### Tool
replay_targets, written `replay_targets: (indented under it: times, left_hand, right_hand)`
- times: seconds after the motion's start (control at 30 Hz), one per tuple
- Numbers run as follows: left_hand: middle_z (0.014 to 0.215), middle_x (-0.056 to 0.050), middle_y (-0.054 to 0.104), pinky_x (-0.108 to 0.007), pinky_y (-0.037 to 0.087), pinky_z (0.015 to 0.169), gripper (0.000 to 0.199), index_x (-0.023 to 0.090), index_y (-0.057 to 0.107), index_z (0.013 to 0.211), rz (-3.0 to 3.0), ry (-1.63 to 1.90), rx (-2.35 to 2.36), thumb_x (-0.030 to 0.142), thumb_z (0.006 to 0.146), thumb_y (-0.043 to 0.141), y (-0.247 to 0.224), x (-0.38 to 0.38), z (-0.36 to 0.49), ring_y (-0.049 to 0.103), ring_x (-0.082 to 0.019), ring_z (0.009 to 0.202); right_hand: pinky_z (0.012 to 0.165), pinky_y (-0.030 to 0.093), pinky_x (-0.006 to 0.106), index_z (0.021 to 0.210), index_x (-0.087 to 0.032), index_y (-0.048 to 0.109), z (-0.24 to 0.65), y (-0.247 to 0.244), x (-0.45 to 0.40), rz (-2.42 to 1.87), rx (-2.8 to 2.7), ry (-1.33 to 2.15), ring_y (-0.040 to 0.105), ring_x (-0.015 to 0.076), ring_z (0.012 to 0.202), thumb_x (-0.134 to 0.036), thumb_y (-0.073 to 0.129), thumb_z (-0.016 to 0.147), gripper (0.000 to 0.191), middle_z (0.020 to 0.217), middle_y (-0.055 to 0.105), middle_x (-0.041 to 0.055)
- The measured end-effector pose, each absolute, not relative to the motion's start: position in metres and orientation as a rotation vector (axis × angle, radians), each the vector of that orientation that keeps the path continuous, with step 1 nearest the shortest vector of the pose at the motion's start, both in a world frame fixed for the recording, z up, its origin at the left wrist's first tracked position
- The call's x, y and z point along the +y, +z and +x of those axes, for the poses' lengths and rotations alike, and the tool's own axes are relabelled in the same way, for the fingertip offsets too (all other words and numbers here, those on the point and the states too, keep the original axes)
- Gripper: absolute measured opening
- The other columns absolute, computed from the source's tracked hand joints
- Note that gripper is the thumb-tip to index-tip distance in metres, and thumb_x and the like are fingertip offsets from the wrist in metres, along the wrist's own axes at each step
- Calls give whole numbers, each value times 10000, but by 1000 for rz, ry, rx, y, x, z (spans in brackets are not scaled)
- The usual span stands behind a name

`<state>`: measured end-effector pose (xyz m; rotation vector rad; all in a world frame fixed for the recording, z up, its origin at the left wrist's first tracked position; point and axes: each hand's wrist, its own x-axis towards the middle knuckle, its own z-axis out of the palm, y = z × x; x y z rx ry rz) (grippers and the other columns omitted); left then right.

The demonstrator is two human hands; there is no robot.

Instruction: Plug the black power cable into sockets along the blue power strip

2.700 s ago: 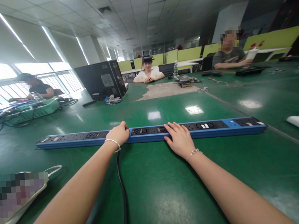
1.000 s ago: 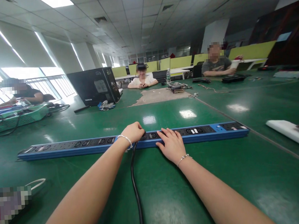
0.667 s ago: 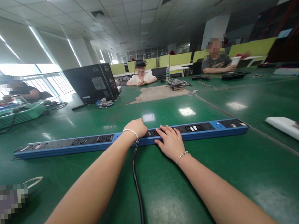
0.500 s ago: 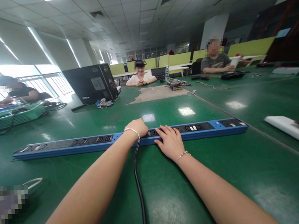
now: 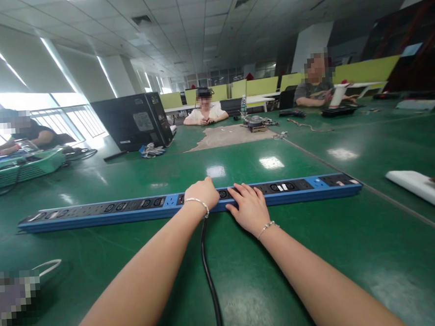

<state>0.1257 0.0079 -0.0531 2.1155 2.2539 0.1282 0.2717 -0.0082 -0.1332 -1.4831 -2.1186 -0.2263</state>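
Note:
A long blue power strip (image 5: 96, 221) with rows of black sockets lies crosswise on the green table. Over its middle, my left hand (image 5: 201, 193) is closed in a fist around the end of a black power cord (image 5: 209, 276). The cord runs from beneath that wrist toward me; its plug is hidden inside the fingers. Just right of it, my right hand (image 5: 247, 203) rests on the strip with fingers spread, thumb against the near side, and holds nothing.
A black computer case (image 5: 126, 123) stands at back left, with gloves (image 5: 151, 151) beside it. A green basket (image 5: 41, 166) of cables is far left, a white object (image 5: 421, 190) at right. People sit around the table; a bottle (image 5: 243, 104) stands at the back.
My left hand has moved slightly right and down over the strip, and the cord below it has shifted right. My right hand stays almost in place.

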Motion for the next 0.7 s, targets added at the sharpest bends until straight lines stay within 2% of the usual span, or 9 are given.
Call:
replay_targets:
  times: [0.2,0.3,0.4,0.5,0.53,0.6,0.7]
  left_hand:
    - [920,-126,678,-349,464,716,300,191,554,1000,2090,265,2255,277,757,402,-62,6,122,638,-261,866]
    - [904,-96,678,-331,455,700,262,214,565,945,2061,342,2222,342,779,406,-69,8,114,632,-246,852]
    - [891,-57,678,-305,448,694,348,239,578,903,2103,475,2102,452,851,307,-78,5,101,626,-211,829]
    - [872,-53,671,-311,442,731,460,242,603,892,2213,566,2153,454,897,195,-91,-5,81,614,-199,828]
    - [900,-57,666,-319,432,777,450,239,611,917,2292,611,2184,438,901,208,-96,-9,74,602,-201,874]
    - [1087,-65,624,-342,384,894,391,247,585,1071,2495,672,2132,458,876,321,-104,-14,60,537,-216,1047]
    - [1290,-82,513,-385,297,1000,548,221,472,1254,2658,575,2009,526,799,461,-112,-16,48,423,-244,1204]
  right_hand:
    - [1024,199,434,1240,-254,513,271,-133,-10,-1486,-2136,-255,363,232,1233,-395,496,825,439,1324,485,47]
    - [1026,195,436,1245,-254,508,271,-132,-11,-1484,-2146,-270,364,233,1234,-394,488,829,440,1324,485,49]
    - [1025,199,431,1250,-265,503,272,-133,-10,-1483,-2145,-283,363,227,1237,-402,487,829,443,1327,483,46]
    - [1023,205,427,1254,-275,499,273,-134,-9,-1488,-2149,-285,364,220,1240,-407,486,830,445,1324,487,47]
    - [1023,207,424,1256,-275,498,273,-133,-9,-1489,-2151,-282,365,218,1240,-407,486,830,446,1323,488,47]
    - [1022,213,418,1255,-274,501,273,-133,-9,-1487,-2150,-270,368,214,1239,-407,488,829,447,1320,492,46]
    - [1015,230,411,1242,-272,515,273,-132,-10,-1483,-2132,-248,371,213,1237,-392,506,812,447,1315,496,42]
